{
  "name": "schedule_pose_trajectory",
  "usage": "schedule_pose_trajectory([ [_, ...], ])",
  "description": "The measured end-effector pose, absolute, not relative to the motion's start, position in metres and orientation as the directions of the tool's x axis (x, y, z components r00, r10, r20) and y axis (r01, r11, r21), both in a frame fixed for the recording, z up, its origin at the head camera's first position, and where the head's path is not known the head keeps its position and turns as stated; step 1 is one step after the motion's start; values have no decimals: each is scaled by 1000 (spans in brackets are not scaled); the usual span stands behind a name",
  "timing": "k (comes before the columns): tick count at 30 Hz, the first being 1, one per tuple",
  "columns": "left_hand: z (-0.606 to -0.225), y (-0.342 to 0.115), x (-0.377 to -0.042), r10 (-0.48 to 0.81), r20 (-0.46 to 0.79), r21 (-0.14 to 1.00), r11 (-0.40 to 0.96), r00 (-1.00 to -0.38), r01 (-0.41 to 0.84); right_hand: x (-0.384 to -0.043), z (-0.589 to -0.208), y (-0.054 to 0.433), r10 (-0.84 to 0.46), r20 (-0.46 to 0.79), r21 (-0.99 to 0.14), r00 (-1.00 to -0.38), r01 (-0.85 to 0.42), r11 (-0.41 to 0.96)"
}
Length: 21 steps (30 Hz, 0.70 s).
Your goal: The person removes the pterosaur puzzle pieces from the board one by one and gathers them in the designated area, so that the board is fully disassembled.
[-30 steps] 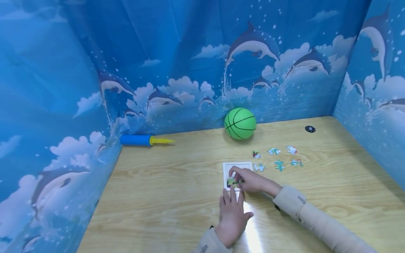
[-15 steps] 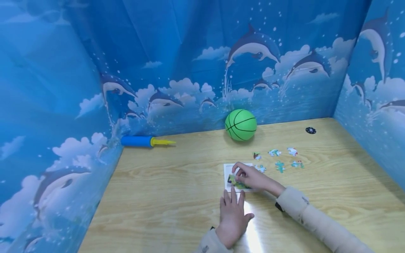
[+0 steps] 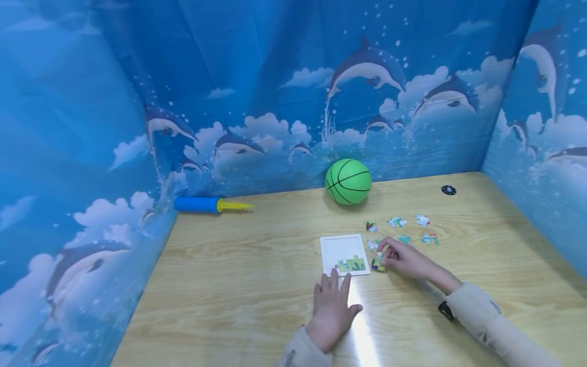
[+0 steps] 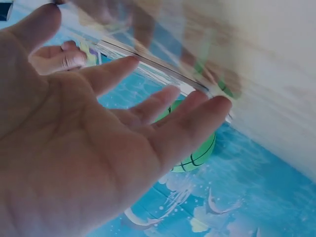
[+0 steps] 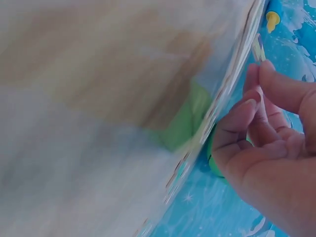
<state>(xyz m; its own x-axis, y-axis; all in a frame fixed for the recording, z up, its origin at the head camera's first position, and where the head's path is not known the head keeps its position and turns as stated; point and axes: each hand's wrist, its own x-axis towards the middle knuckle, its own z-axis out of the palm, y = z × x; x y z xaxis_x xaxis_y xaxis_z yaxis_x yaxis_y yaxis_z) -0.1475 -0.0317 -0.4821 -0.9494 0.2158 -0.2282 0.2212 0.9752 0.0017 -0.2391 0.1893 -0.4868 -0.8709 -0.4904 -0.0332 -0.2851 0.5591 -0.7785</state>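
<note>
My right hand pinches a green and dark jigsaw piece between thumb and forefinger, just right of a white puzzle frame. In the right wrist view that jigsaw piece shows edge-on at the fingertips. My left hand lies with straight, spread fingers, its fingertips at the frame's near edge; the left wrist view shows the palm with nothing in it. Joined green jigsaw pieces lie in the frame's lower right part.
Several loose jigsaw pieces lie in two rows to the right of the frame. Behind stands a green ball against the dolphin-print backdrop. A blue pump with a yellow nozzle lies at the back left, a black round chip at the back right.
My right hand has moved right, out from over the frame, with the jigsaw piece in its fingers. More of the frame's inside shows. The left hand has hardly moved.
</note>
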Motion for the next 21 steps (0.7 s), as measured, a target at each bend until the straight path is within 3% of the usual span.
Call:
schedule_pose_trajectory([
  [13,-478,-44,-148,209,-284,170,972,-936,165,-234,-489,196,-477,-81,-712,-875,-284,642],
  [21,-476,-48,-147,216,-304,192,968,-928,163,-231,-489,193,-465,-91,-672,-881,-290,681],
])
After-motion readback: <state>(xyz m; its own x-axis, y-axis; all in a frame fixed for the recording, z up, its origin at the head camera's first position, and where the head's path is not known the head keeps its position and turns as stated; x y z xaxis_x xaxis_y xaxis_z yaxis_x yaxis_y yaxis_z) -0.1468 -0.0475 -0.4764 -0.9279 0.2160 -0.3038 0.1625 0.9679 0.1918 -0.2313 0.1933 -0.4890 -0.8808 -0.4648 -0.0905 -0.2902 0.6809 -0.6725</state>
